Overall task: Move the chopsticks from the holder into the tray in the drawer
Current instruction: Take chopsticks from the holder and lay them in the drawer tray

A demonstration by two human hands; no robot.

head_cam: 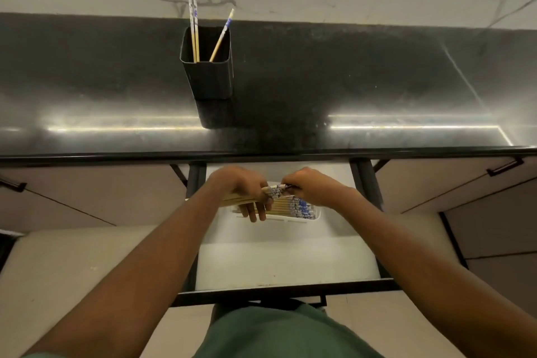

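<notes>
the left hand [245,192] is curled around a small bunch of chopsticks [268,192], and the right hand [309,187] pinches the patterned ends of the same bunch, both hands just above the white tray [315,216] in the open drawer [284,264]. a row of chopsticks already lies flat in that tray. up on the dark counter [348,81], the black holder [207,67] stands upright with three remaining chopsticks [195,35] leaning inside it.
</notes>
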